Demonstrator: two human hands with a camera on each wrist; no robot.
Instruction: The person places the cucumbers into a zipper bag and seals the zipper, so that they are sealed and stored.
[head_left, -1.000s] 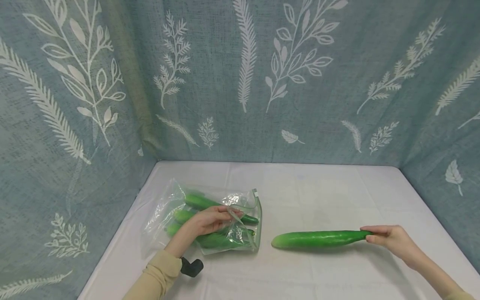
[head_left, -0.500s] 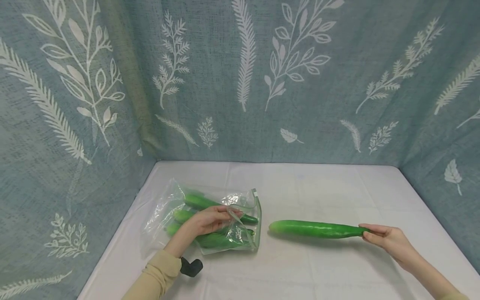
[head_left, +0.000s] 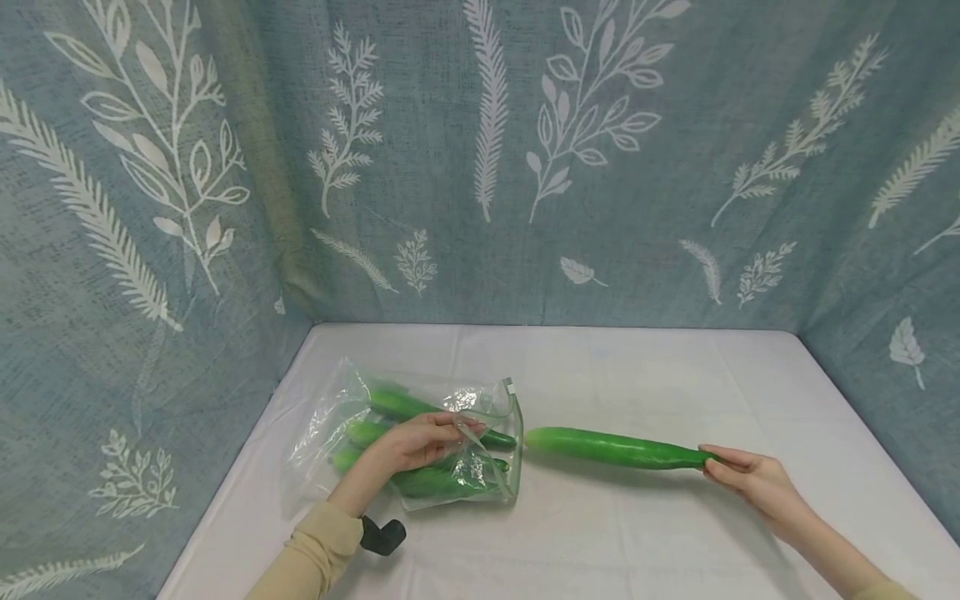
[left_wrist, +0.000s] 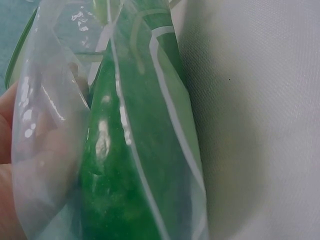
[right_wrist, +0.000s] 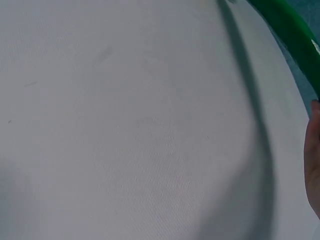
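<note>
My right hand pinches the narrow stem end of a long green cucumber, held roughly level above the table with its pale blunt end right at the bag's mouth. In the right wrist view the cucumber crosses the top right corner, fingers at its lower end. A clear zip bag lies at left, its mouth facing right, with several cucumbers inside. My left hand grips the bag's film near the mouth. The left wrist view shows film over the thumb, beside a bagged cucumber.
A white cloth covers the table. Patterned blue-green curtains stand at the back and both sides. A black wrist-camera piece sticks out below the left wrist, over the cloth.
My right hand has moved left with the cucumber, whose pale end has risen and come up to the bag's mouth. The left hand and bag have stayed in place.
</note>
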